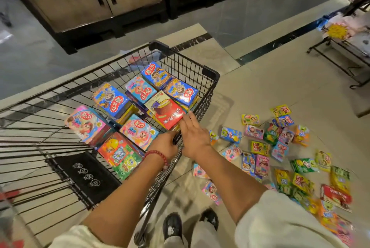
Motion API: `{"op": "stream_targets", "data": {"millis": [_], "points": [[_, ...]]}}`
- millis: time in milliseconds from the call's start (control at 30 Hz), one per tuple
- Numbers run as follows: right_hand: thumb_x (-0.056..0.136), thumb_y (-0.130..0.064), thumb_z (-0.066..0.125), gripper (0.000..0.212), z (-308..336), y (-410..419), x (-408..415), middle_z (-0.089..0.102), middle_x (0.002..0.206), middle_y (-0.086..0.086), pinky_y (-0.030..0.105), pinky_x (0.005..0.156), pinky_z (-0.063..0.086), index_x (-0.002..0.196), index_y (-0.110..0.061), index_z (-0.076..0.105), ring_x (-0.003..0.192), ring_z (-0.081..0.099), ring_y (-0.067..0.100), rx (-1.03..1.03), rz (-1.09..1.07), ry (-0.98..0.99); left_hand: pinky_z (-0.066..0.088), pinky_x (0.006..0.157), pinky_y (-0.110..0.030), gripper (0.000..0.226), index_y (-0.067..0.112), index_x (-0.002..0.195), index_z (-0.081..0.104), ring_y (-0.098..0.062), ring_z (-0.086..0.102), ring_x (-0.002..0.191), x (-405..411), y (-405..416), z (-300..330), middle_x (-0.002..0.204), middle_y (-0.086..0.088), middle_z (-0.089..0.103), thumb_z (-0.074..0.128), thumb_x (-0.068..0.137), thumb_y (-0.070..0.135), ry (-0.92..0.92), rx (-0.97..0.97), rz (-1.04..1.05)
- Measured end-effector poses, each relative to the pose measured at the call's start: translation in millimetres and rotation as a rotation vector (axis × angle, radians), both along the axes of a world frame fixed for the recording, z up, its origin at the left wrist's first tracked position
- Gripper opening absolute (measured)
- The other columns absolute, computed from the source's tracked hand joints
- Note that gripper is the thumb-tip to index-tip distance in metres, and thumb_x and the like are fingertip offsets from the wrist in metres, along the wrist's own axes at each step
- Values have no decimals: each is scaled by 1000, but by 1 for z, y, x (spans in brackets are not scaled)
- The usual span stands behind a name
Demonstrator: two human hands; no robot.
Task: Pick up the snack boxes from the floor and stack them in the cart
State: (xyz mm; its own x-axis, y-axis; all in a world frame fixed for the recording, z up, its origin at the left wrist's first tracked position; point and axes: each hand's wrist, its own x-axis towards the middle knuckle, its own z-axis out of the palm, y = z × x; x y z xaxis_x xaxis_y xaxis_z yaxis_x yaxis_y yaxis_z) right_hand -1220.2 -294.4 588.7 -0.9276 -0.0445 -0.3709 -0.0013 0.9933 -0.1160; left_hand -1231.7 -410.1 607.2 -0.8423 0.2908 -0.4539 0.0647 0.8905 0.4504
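1. Head view: cart [210, 73] holds roughly nine stacked snack boxes [140, 107].
2. Right hand [193, 135], fingers straight, touches red box [166, 112]; left hand [165, 144] grips cart rim.
3. Many boxes on floor [280, 147] remain; I judge it under half done.

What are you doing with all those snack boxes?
A person is moving snack boxes off the floor into a shopping cart. The right hand, fingers straight, touches a red box lying on top of the boxes already stacked in the cart. The left hand curls round the cart's rim. Many more boxes on the floor lie scattered to the right of the cart, waiting to be picked up.
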Motion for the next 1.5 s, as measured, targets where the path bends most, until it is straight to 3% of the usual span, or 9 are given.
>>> {"op": "stream_targets", "data": {"millis": [333, 400, 533, 633, 700, 767, 1033, 1233, 1500], "points": [[83, -29, 61, 94, 1, 22, -10, -12, 158, -1, 48, 102, 41, 150, -13, -2, 142, -25, 22, 24, 35, -43, 47, 70, -28, 51, 23, 132, 52, -24, 61, 100, -11, 16, -1, 113, -6, 66, 53, 83, 10, 81, -136, -74], [84, -32, 61, 92, 6, 32, -9, -11, 159, -2, 46, 108, 34, 150, -15, 0, 144, -21, 20, -6, 80, -27, 52, 78, -30, 47, 25, 133, 49, -23, 61, 104, -10, 20, 4, 117, -3, 65, 55, 86, 19, 103, -195, -90], [86, -29, 55, 84, 13, 77, 6, -5, 159, -4, 40, 116, 17, 151, -19, 2, 146, -7, 17, -111, -4, 65, 45, 97, -34, 75, 25, 145, 30, -21, 45, 126, -3, 46, 18, 138, -2, 48, 61, 82, 48, 260, -206, -71], [85, -26, 57, 78, -3, 123, 32, 11, 157, -1, 38, 114, 23, 148, -19, 13, 145, 6, 19, -121, -160, 79, 32, 109, -34, 73, 17, 142, 38, -25, 35, 134, 7, 87, 14, 142, -6, 43, 64, 81, 46, 416, -110, -181], [85, -31, 58, 75, -22, 151, 54, 18, 154, 0, 38, 112, 26, 147, -17, 17, 143, 13, 21, -114, -242, 26, 36, 107, -38, 67, 9, 131, 52, -33, 44, 129, 17, 114, -1, 134, -14, 52, 74, 74, 37, 473, -59, -292], [84, -31, 57, 71, -46, 172, 77, 25, 149, 0, 38, 109, 31, 144, -17, 23, 140, 20, 22, -114, -330, -17, 46, 98, -40, 64, 6, 121, 61, -35, 55, 118, 30, 133, -28, 123, -15, 60, 80, 66, 34, 448, -21, -344], [88, -35, 53, 63, -188, 212, 148, 37, 144, 3, 32, 99, 38, 143, -17, 29, 133, 33, 24, -145, -528, -165, 30, 104, -24, 73, 20, 143, 35, -18, 37, 131, 71, 154, -189, 142, -1, 43, 60, 83, 55, -66, -162, -304], [92, -45, 48, 79, -328, 212, 169, 22, 153, 9, 35, 100, 39, 151, -17, 4, 139, 25, 25, -177, -591, -282, 29, 105, -26, 77, 17, 144, 33, -21, 36, 133, 76, 148, -345, 145, -4, 41, 62, 82, 53, -189, -251, -319], [91, -43, 53, 65, -498, 198, 178, 27, 147, 2, 30, 99, 36, 145, -20, 24, 134, 34, 21, -256, -667, -342, 0, 112, -22, 94, 10, 151, 6, -20, 9, 146, 79, 129, -551, 158, -10, 9, 54, 86, 56, -238, -315, -360]]}}
